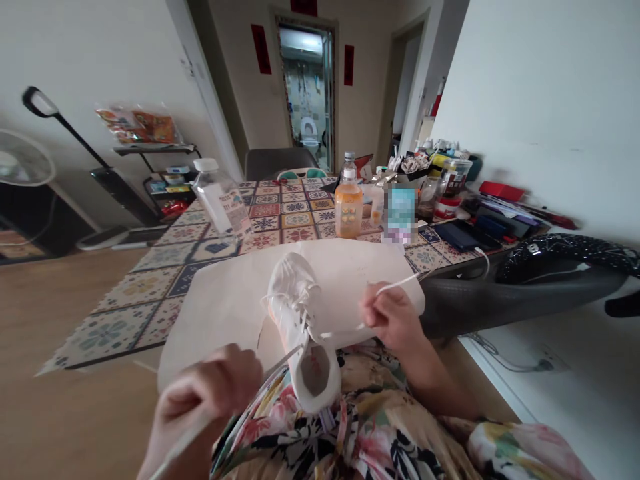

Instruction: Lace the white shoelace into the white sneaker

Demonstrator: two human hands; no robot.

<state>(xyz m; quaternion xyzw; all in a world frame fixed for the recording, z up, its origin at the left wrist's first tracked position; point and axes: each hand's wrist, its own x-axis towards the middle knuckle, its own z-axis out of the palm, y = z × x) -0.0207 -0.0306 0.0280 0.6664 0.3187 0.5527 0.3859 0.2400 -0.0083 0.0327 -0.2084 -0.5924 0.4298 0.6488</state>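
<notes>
White lace-up sneaker (300, 320) stands tilted with its toe pointing away from the person and its heel opening facing them, its front resting on a cream paper sheet (280, 300) and its heel end hanging over the lap, against a floral garment (320, 440). A white lace (387, 285) threads its eyelets, with loose lengths running out to both sides. The left hand (205, 393) is at the near left of the sneaker, its fingers (227, 373) curled narrow around one length, which pulls taut from the eyelets. The right hand (393, 317) is to the right, its fingers (375, 308) pinched closed on the other length, the free end rising past them. Under the sheet, a tile-patterned cover (295, 223) spreads along the desk (165, 320). Beyond stand an orange juice bottle (349, 207), a tilted clear plastic bottle (220, 200) and a pale package (400, 213), its print blurred. A phone (463, 235) lies among papers at the right, beside a glossy black object (565, 257) that is hard to identify, and a toilet (310, 130) shows through a far doorway
</notes>
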